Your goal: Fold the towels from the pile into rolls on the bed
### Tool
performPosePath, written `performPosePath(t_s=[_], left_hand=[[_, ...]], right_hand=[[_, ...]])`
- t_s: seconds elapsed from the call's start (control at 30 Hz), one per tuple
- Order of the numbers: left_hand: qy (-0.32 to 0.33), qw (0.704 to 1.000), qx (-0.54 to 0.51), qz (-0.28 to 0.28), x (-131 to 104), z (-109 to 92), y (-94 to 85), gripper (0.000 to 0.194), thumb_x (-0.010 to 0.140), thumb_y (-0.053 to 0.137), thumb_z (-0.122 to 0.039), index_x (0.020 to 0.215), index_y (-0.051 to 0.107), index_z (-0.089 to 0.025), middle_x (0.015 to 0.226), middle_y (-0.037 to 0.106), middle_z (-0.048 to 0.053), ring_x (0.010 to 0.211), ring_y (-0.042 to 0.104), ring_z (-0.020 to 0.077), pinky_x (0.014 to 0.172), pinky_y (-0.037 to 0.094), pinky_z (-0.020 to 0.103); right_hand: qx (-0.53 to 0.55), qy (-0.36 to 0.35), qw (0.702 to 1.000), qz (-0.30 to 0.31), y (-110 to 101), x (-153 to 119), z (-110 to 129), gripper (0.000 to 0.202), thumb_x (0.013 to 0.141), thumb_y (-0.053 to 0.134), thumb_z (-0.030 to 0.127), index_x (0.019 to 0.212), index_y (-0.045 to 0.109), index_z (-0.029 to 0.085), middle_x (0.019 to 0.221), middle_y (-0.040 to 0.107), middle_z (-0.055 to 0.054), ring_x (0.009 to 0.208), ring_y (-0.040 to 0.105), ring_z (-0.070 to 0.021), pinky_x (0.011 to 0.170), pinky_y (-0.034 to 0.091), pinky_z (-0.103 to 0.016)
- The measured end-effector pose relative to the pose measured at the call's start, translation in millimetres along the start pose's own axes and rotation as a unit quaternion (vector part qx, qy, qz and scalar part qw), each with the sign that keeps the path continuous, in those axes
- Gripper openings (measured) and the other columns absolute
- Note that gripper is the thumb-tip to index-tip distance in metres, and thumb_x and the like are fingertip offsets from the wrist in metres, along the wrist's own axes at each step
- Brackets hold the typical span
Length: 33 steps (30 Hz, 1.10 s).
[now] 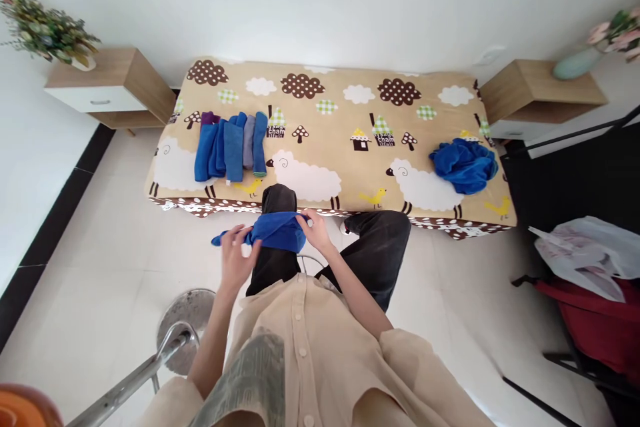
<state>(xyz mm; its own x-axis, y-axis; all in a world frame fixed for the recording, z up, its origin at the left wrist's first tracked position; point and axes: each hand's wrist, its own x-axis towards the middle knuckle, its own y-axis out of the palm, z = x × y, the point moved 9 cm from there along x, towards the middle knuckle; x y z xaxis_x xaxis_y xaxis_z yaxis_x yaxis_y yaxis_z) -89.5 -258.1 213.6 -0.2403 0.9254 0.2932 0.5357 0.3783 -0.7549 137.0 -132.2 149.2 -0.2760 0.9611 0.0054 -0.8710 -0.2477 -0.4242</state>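
A blue cloth (278, 233) lies across my raised left knee, with one end trailing out to the left. My left hand (238, 259) grips it near that end, fingers bent around the fabric. At the opposite end, my right hand (316, 231) pinches the upper right corner between thumb and fingers. Beyond my knees, several folded or rolled cloths (234, 152) in blue, grey and purple lie side by side on the left of the bed's printed cover (345, 120). A crumpled heap of blue cloth (464, 165) rests on the cover's right side.
Wooden nightstands stand at both ends: the left one (113, 83) carries a flower pot, the right one (545, 83) a pale vase. A round metal stool (187, 320) stands at lower left. A white plastic bag (590, 253) lies on something red at right.
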Motion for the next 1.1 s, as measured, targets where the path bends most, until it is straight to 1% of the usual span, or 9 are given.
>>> performPosePath(t_s=[0.07,0.13,0.3,0.43,0.67,0.77,0.87,1.0,1.1], left_hand=[[0.085,0.994,-0.017,0.060,9,-50,28.7,0.036,0.098,0.067,-0.031,0.132,0.061,-0.024,0.134,0.063,0.015,0.127,0.060,0.0295,0.111,0.050,0.047],[0.125,0.989,-0.015,0.076,21,-82,47.5,0.025,0.100,0.062,-0.025,0.124,0.064,-0.023,0.123,0.067,0.013,0.116,0.065,0.0282,0.104,0.054,0.045],[0.181,0.978,-0.021,0.102,35,-103,57.6,0.017,0.101,0.052,-0.015,0.107,0.067,-0.021,0.105,0.069,0.010,0.100,0.067,0.0231,0.089,0.057,0.036],[0.168,0.977,-0.022,0.126,29,-81,37.5,0.024,0.099,0.049,-0.014,0.110,0.068,-0.023,0.107,0.069,0.008,0.097,0.069,0.0206,0.089,0.057,0.032],[0.005,0.995,0.044,0.090,37,15,5.0,0.035,0.082,0.052,-0.013,0.107,0.074,-0.021,0.107,0.068,0.009,0.085,0.068,0.0227,0.084,0.057,0.035],[-0.037,0.998,0.035,0.033,42,51,-23.1,0.032,0.081,0.054,-0.016,0.102,0.078,-0.020,0.106,0.069,0.010,0.087,0.068,0.0244,0.088,0.058,0.039],[-0.052,0.995,0.028,-0.083,44,72,-74.6,0.030,0.080,0.056,-0.017,0.098,0.080,-0.019,0.103,0.071,0.010,0.092,0.068,0.0253,0.092,0.058,0.041],[-0.076,0.965,0.042,-0.246,39,85,-148.3,0.028,0.076,0.056,-0.017,0.088,0.081,-0.020,0.091,0.072,0.004,0.088,0.067,0.0218,0.087,0.057,0.038],[-0.093,0.942,0.031,-0.320,33,87,-185.7,0.024,0.073,0.057,-0.018,0.083,0.079,-0.020,0.084,0.069,0.002,0.086,0.066,0.0216,0.075,0.055,0.033]], right_hand=[[-0.022,-0.042,0.999,0.024,-8,-11,27,0.030,0.104,0.054,0.048,0.091,0.068,0.025,0.091,0.074,-0.006,0.086,0.070,-0.0233,0.086,0.056,-0.035],[-0.051,-0.083,0.993,0.066,-13,-21,52,0.034,0.106,0.052,0.051,0.089,0.068,0.026,0.087,0.074,-0.004,0.081,0.070,-0.0222,0.082,0.055,-0.033],[-0.103,-0.137,0.981,0.088,-47,-39,80,0.039,0.107,0.050,0.056,0.092,0.073,0.028,0.085,0.075,-0.005,0.073,0.069,-0.0216,0.076,0.054,-0.033],[-0.117,-0.139,0.981,0.068,-84,-47,80,0.041,0.106,0.053,0.059,0.089,0.075,0.027,0.085,0.077,-0.005,0.072,0.069,-0.0217,0.074,0.053,-0.034],[-0.093,-0.129,0.980,0.121,-105,-63,71,0.045,0.104,0.057,0.060,0.082,0.074,0.025,0.079,0.076,-0.004,0.067,0.066,-0.0191,0.069,0.049,-0.032],[-0.057,-0.092,0.988,0.113,-123,-69,62,0.040,0.100,0.065,0.059,0.080,0.074,0.025,0.077,0.075,-0.003,0.067,0.065,-0.0181,0.067,0.049,-0.031],[-0.024,-0.048,0.989,0.136,-128,-82,47,0.035,0.092,0.077,0.056,0.076,0.071,0.025,0.073,0.070,0.000,0.065,0.062,-0.0172,0.064,0.048,-0.030],[-0.003,0.004,0.972,0.233,-89,-114,15,0.022,0.083,0.086,0.039,0.078,0.070,0.024,0.073,0.067,0.002,0.064,0.060,-0.0158,0.060,0.047,-0.027],[-0.039,0.016,0.949,0.311,-49,-143,-13,0.009,0.082,0.080,0.018,0.084,0.073,0.022,0.079,0.070,0.001,0.069,0.063,-0.0160,0.064,0.050,-0.026]])
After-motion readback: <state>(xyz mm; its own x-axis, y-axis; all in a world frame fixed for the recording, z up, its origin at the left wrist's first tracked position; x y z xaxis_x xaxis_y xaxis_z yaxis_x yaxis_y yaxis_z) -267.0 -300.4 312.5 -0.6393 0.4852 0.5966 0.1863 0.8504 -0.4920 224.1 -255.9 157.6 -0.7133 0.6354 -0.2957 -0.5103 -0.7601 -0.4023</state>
